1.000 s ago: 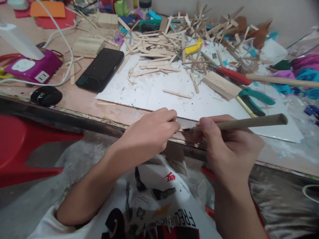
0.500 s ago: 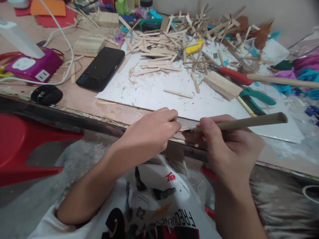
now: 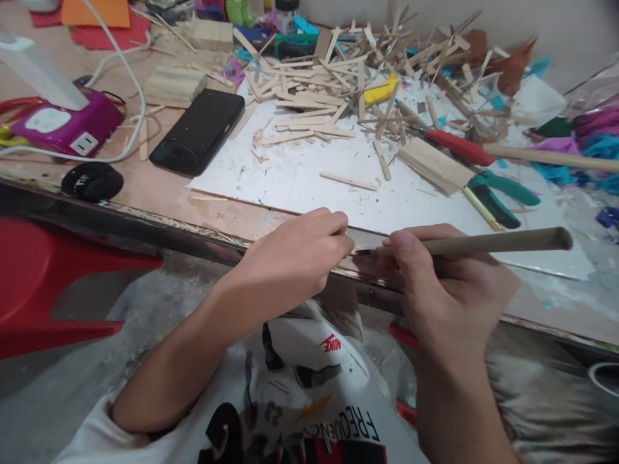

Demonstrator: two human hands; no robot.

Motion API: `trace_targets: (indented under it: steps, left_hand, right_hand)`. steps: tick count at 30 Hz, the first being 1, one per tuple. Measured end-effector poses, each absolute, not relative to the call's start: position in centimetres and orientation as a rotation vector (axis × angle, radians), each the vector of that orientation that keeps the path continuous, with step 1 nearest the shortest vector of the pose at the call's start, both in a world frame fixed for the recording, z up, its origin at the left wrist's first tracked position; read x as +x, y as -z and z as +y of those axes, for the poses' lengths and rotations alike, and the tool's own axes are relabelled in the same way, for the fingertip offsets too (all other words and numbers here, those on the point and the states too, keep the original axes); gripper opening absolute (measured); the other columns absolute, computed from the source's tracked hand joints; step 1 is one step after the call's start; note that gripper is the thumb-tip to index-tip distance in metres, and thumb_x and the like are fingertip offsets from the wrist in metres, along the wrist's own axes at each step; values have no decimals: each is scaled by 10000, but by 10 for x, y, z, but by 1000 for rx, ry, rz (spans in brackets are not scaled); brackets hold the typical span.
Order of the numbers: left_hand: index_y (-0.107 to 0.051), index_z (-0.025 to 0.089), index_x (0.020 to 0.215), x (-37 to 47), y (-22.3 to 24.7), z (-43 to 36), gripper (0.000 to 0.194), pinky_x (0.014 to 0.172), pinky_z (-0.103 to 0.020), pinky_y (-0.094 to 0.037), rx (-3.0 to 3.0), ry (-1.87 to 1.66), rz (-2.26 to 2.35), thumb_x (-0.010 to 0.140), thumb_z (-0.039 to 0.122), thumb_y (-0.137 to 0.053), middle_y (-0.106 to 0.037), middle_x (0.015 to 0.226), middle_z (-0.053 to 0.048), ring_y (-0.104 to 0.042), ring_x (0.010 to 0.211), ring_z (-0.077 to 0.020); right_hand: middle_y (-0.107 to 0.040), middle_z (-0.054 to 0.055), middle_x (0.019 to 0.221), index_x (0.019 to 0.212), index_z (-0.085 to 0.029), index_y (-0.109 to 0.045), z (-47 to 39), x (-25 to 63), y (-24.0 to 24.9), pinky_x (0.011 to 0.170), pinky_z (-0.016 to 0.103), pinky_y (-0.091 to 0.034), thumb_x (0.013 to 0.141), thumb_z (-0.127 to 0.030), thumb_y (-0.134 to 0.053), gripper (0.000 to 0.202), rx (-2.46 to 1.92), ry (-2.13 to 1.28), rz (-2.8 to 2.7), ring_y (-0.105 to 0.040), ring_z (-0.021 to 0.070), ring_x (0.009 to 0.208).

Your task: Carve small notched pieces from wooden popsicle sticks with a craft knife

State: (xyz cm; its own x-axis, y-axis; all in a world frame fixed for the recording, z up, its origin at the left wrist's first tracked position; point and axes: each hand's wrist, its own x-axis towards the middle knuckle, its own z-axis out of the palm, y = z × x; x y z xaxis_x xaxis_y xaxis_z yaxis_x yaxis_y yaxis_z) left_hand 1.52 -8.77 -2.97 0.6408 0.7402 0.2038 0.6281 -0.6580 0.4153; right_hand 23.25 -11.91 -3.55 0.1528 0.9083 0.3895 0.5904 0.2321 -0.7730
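Note:
My left hand point(image 3: 309, 248) rests at the table's front edge with its fingers curled and pinched together. Whatever it grips is almost wholly hidden; only a tiny pale bit shows by the fingertips. Facing it, my right hand point(image 3: 440, 277) is closed round a carving knife point(image 3: 512, 241) with a thick, round wooden handle. The knife's thin dark tip points left, at the fingertips of my left hand. The handle's butt sticks out to the right above the white board point(image 3: 290, 187).
Wooden sticks point(image 3: 314, 96) lie heaped at the back. Green-handled pliers point(image 3: 503, 193), a red-handled tool point(image 3: 459, 147) and a wood block point(image 3: 435, 166) are on the right. A black phone point(image 3: 198, 132), purple power socket point(image 3: 68, 122) and round black case point(image 3: 91, 182) are left. A red stool point(image 3: 58, 277) stands below.
The butt of the carving knife has swung slightly to the right and down, and my right hand has shifted a little right. My left hand has hardly moved.

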Motion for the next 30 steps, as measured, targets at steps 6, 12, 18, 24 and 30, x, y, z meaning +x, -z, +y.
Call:
trace_targets:
  steps: [6, 12, 18, 24, 30]
  left_hand:
    - [-707, 187, 950, 16, 29, -88, 270, 802, -361, -433, 2554, -505, 1103, 1001, -10, -530, -653, 1054, -25, -592, 976, -183]
    - [-704, 184, 941, 15, 29, -88, 265, 800, -357, -431, 2561, -510, 1104, 996, -15, -538, -659, 1046, -23, -589, 964, -180]
    - [-700, 188, 943, 15, 29, -88, 261, 807, -355, -432, 2566, -513, 1100, 1001, -10, -538, -666, 1060, -26, -590, 973, -182]
    - [-706, 186, 954, 16, 27, -88, 258, 807, -349, -433, 2557, -510, 1099, 1022, 3, -537, -666, 1061, -24, -594, 973, -176]
    - [-714, 182, 959, 17, 29, -87, 254, 809, -358, -424, 2560, -526, 1097, 1043, 13, -544, -650, 1047, -19, -590, 974, -177]
  right_hand:
    - [-744, -30, 724, 891, -255, -801, -119, 231, 33, 580, 276, -549, 1019, -538, -796, 311, -1461, -397, -1540, -704, 143, 627]
    - [-769, -25, 744, 908, -259, -805, -121, 232, 34, 605, 284, -569, 1017, -516, -807, 279, -1462, -426, -1535, -734, 150, 641]
    - [-782, -29, 750, 918, -272, -799, -120, 233, 34, 624, 309, -595, 1019, -507, -806, 255, -1449, -448, -1527, -750, 163, 639]
    - [-777, -18, 753, 912, -262, -802, -119, 232, 33, 618, 310, -574, 1021, -500, -804, 262, -1444, -423, -1531, -723, 163, 637]
    - [-767, -27, 743, 902, -267, -795, -120, 234, 33, 615, 286, -554, 1039, -463, -791, 240, -1426, -447, -1569, -724, 146, 656]
